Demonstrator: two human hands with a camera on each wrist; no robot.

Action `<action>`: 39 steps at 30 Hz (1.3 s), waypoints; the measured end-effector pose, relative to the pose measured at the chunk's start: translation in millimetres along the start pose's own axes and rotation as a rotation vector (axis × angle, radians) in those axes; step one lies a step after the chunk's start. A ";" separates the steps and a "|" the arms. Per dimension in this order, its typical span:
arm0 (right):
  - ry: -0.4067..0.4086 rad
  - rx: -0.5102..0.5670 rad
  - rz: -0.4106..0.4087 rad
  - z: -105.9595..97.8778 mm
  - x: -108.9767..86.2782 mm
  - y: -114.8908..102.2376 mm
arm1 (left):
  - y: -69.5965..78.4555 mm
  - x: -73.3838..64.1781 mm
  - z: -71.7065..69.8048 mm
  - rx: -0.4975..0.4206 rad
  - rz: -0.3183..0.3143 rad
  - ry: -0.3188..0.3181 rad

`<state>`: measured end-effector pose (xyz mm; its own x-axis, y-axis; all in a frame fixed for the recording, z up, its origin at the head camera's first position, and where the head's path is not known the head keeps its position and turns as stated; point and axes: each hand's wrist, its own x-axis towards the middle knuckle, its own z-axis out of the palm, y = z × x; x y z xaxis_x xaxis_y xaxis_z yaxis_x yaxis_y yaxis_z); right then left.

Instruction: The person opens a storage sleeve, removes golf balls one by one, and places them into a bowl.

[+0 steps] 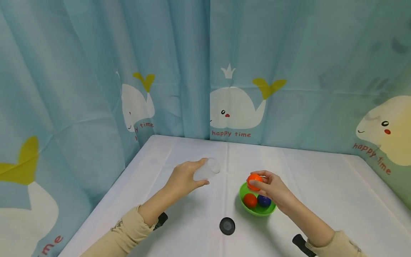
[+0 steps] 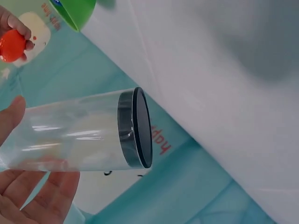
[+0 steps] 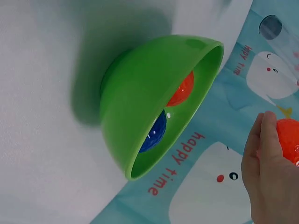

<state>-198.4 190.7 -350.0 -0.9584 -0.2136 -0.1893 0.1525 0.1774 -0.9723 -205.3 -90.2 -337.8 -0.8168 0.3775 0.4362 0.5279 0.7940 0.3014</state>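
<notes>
My left hand (image 1: 184,178) grips a clear plastic cylinder (image 1: 207,169), tilted above the table. In the left wrist view a black cap (image 2: 144,128) closes the cylinder's lower end, and thumb and fingers curl round its upper part. My right hand (image 1: 273,187) pinches an orange ball (image 1: 254,181) between thumb and fingers, just over the far rim of a green bowl (image 1: 258,213). Inside that bowl lie a red-orange ball (image 1: 250,200) and a dark blue ball (image 1: 264,201); the right wrist view shows both partly hidden by the bowl's wall.
A round black lid (image 1: 227,226) lies on the white table (image 1: 192,235), left of the bowl and nearer to me. Blue curtains (image 1: 179,71) printed with whales hang along the table's back and sides.
</notes>
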 end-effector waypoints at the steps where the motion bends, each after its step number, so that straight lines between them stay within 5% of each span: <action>1: 0.023 -0.053 -0.008 0.4 1.2 -0.2 | -1.0 -0.4 -0.8 0.002 -0.008 0.005; 9: 0.120 -0.378 -0.245 -1.4 7.6 0.3 | -7.1 1.0 -1.8 0.007 -0.031 0.045; 21: 0.114 -0.601 -0.522 -3.4 12.6 9.7 | -10.4 2.0 -0.3 -0.123 -0.134 0.019; 27: 0.049 -0.643 -0.544 -6.6 13.9 11.4 | -10.7 2.5 0.5 -0.136 -0.166 0.013; 39: 0.058 -0.843 -0.541 -16.0 14.8 15.6 | -7.8 4.4 7.7 -0.229 -0.164 -0.006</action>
<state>-214.0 205.7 -365.8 -0.8623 -0.4231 0.2782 -0.5059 0.6979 -0.5069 -214.8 -91.1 -344.8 -0.8967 0.2562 0.3609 0.4268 0.7166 0.5516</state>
